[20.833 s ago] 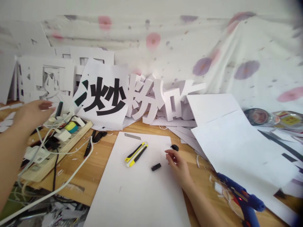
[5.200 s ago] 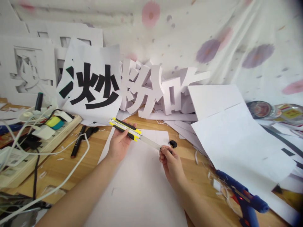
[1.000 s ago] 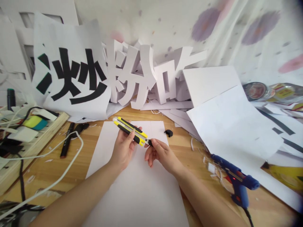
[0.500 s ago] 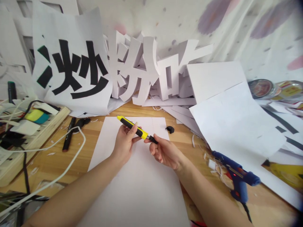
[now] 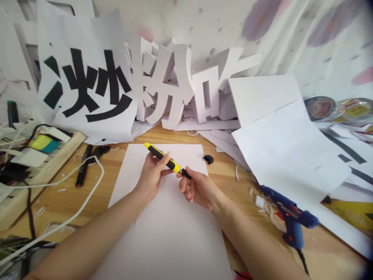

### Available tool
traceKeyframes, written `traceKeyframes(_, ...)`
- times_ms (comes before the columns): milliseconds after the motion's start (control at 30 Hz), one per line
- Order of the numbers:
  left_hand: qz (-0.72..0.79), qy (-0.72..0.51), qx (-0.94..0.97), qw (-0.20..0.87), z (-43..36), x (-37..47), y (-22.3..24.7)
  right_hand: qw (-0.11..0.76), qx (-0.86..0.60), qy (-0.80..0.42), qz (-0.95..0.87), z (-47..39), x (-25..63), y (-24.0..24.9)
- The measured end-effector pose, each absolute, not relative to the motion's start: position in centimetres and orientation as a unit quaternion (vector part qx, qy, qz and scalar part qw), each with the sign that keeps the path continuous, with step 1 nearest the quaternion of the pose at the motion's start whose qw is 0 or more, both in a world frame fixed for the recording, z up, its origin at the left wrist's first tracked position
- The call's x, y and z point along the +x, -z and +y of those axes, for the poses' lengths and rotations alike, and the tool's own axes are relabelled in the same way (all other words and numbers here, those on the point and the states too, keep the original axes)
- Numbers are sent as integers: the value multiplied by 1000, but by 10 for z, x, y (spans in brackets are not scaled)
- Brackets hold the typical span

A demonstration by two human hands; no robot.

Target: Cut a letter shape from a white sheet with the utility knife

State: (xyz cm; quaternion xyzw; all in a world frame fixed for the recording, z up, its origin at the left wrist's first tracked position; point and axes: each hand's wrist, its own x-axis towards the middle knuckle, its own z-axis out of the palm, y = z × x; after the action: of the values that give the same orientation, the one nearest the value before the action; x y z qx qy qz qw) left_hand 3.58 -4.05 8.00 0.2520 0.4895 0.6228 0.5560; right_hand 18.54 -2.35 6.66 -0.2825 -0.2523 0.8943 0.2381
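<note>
My left hand grips a yellow and black pen-shaped cutter by its barrel, thumb on top. The cutter tilts down to the right. At its lower right end, my right hand pinches a small black piece, which meets the cutter's metal tip. Both hands are above a large white sheet on the wooden table. A small black curved part lies by the sheet's upper right corner.
A blue glue gun lies at the right, beside white boards. White letter shapes and a sheet with black characters stand at the back. A black marker, a white cable and a power strip are left.
My right hand has shifted slightly left with the black piece. The cutter stays in my left hand at nearly the same place and tilt.
</note>
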Motion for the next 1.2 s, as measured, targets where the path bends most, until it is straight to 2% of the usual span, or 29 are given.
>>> traceKeyframes(467,396,-674,291,552,-47,44,-77,291,-270,-800,-451,-28,186,-64)
traceKeyframes(767,347,-659,242,622,-40,32,-83,214,-164,-838,-474,-8,214,-69)
traceKeyframes(1200,336,-669,240,618,-45,33,-81,298,-183,-779,-521,-15,203,-58)
